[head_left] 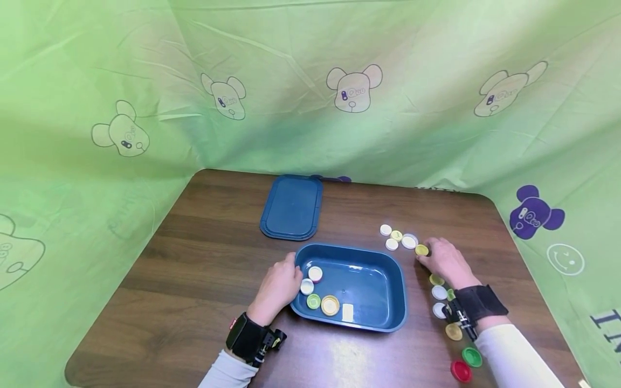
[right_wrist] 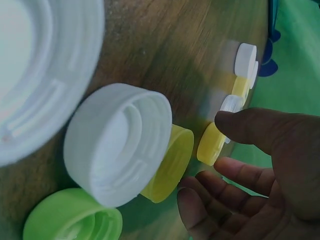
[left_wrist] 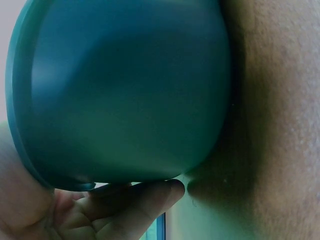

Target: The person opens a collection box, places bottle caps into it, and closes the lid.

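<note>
A blue plastic box (head_left: 398,275) stands on the table with several bottle caps inside, among them a green cap (head_left: 313,301) and a tan cap (head_left: 330,305). My left hand (head_left: 282,280) grips its left wall, and the left wrist view shows fingers along the outside of the blue wall (left_wrist: 125,100). My right hand (head_left: 445,261) is at a yellow cap (head_left: 421,249) lying on the table. In the right wrist view, thumb and forefinger are spread at the near edge of that yellow cap (right_wrist: 210,144); whether they touch it is unclear.
A blue lid (head_left: 292,207) lies behind the box. White caps (head_left: 385,230) and others sit beyond my right hand. Below that hand runs a line of caps, ending with a green cap (head_left: 471,357) and a red cap (head_left: 461,371). Green cloth (head_left: 291,124) hangs behind the table.
</note>
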Motion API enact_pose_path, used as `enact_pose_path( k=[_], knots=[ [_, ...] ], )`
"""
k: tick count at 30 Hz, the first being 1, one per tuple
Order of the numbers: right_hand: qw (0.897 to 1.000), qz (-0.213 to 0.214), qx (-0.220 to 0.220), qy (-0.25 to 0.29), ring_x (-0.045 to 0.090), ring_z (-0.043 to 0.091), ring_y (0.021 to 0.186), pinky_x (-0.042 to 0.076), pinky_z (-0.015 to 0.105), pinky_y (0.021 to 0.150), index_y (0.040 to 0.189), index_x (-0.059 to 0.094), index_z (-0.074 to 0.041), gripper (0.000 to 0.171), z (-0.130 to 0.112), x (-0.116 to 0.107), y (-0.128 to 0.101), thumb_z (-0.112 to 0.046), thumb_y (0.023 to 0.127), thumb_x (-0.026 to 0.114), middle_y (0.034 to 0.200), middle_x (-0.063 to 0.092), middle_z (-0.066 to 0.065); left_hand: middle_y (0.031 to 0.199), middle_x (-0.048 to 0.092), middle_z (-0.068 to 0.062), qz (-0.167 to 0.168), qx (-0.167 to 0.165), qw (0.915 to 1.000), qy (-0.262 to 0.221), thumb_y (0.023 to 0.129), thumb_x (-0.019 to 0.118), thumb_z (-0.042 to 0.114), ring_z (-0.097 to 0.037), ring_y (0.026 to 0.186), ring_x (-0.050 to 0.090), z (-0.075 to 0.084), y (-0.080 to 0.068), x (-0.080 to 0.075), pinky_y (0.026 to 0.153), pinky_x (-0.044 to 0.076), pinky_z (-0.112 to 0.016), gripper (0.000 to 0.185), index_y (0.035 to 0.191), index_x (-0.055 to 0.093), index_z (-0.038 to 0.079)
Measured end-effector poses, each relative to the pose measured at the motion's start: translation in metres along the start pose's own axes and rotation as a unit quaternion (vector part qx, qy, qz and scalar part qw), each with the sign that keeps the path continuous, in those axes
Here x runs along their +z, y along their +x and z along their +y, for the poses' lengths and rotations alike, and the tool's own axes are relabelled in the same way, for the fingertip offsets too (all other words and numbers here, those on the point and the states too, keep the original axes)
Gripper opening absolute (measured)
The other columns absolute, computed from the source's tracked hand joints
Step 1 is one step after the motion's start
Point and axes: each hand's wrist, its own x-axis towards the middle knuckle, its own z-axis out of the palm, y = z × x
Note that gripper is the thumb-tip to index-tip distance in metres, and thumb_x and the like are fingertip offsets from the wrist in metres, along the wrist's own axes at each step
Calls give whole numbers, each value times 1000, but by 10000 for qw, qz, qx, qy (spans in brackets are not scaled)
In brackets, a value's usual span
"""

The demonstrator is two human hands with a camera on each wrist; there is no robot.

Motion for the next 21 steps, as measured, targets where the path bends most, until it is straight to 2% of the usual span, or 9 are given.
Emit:
enact_pose_path(
  k=[13,21],
  knots=[
    [9997,141,-168,66,57,52,106,47,64,89,117,62,12,40,4,1,5,-16,89,68,112,60,33,125,65,-29,-30,-19,10000,50,101,56,15,-40,108,67,1,1,2,89,56,-53,44,139,52,-8],
    [9976,517,-423,165,59,50,102,49,63,86,117,61,12,40,-22,-18,-13,-9,85,70,110,60,32,122,66,-28,-22,-10,10000,34,101,56,15,-39,104,69,1,1,1,86,57,-52,42,137,52,-8]
  ],
)
